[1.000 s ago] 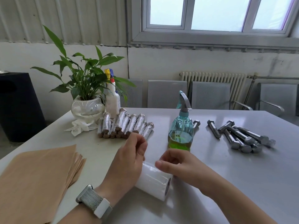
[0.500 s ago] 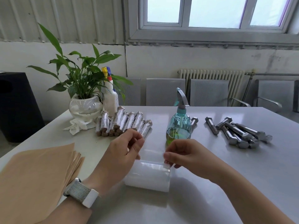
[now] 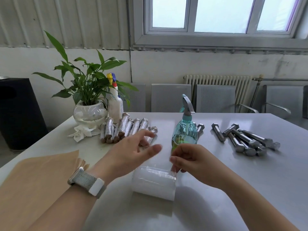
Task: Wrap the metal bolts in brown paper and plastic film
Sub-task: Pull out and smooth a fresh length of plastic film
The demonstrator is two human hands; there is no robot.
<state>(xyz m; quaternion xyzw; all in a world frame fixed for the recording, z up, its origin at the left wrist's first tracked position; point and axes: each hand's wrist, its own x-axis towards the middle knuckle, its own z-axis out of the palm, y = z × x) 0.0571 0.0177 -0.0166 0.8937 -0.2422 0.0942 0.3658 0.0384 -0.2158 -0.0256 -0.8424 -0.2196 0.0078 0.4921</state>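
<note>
Two hands (image 3: 133, 150) (image 3: 191, 160) above film roll (image 3: 154, 182), mid-table (image 3: 216, 205).

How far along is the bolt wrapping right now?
Done: a row of wrapped bolts lies by the plant. In hand: the right hand pinches film at the roll; the left hand hovers open. Left: a pile of bare bolts on the right, paper sheets unused.

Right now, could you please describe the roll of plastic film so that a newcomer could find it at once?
Start at the grey table and look to its near edge, between the person's two hands. The roll of plastic film lies there on its side, in front of the teal spray bottle. It is the only white, translucent cylinder; the wrapped bolts behind it are thinner and silvery.
</note>
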